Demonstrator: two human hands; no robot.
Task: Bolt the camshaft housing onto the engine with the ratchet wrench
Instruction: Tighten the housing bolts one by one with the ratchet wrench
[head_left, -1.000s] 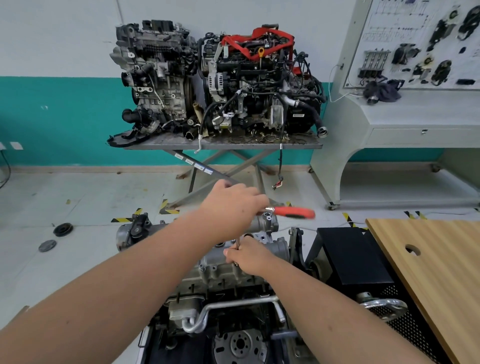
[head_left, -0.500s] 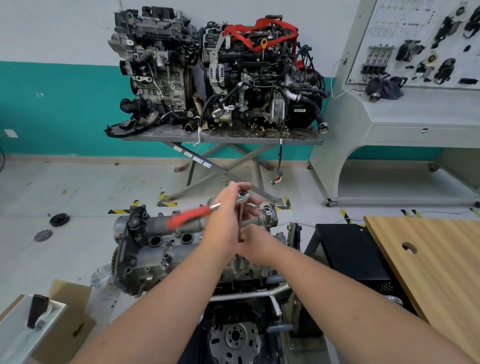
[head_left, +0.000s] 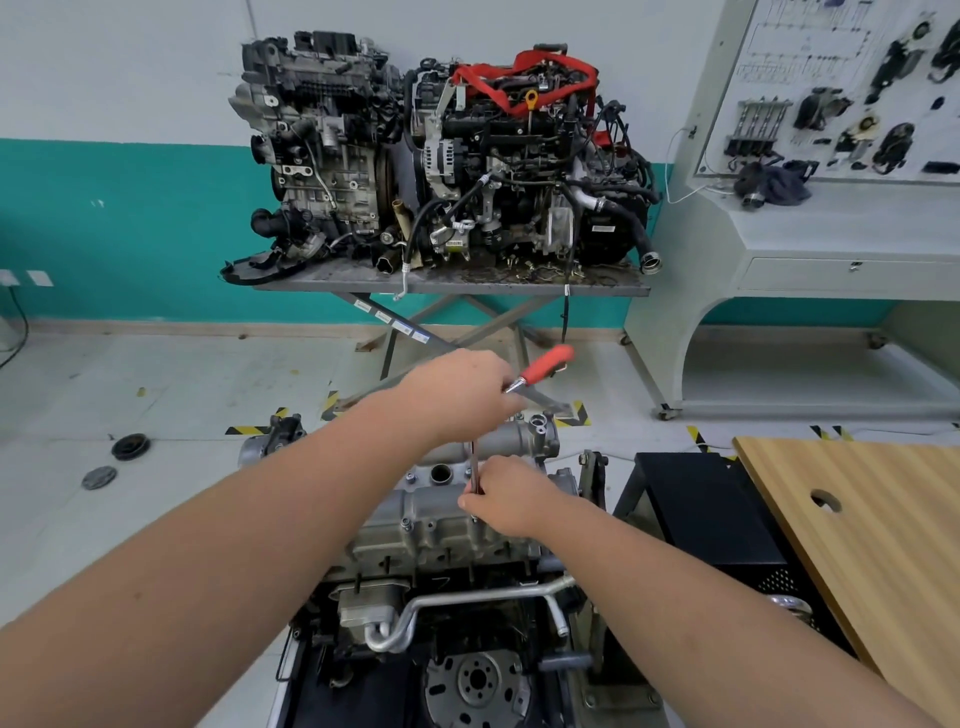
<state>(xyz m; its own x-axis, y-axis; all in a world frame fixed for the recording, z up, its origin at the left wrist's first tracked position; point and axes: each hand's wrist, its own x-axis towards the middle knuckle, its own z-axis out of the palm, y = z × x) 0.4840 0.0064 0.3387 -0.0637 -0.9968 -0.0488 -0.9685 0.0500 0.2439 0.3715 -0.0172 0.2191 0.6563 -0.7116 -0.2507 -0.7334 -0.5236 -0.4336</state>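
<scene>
Red-handled ratchet wrench (head_left: 543, 367), gripped at its head by the left hand (head_left: 460, 397), has swung back to frame centre-right while the right hand (head_left: 511, 499) pinches the extension on the camshaft housing (head_left: 436, 514) at centre frame, so tightening continues.

The room is brightly and evenly lit from above, with soft diffuse light that leaves only faint shadows under the steel desk (head_left: 452, 286) against the far wall and deeper darkness low in the engine (head_left: 447, 582) bay. Wide-angle distortion bows the picture: the teal wall stripe (head_left: 119, 228) curves, the white display cabinet (head_left: 810, 249) leans at the right edge, and both forearms swell toward the lower corners. Focus is fairly sharp across the middle, though the red handle of the ratchet wrench (head_left: 545, 366) shows slight motion blur and the pale floor (head_left: 156, 395) carries a mild sheen without harsh glare.
</scene>
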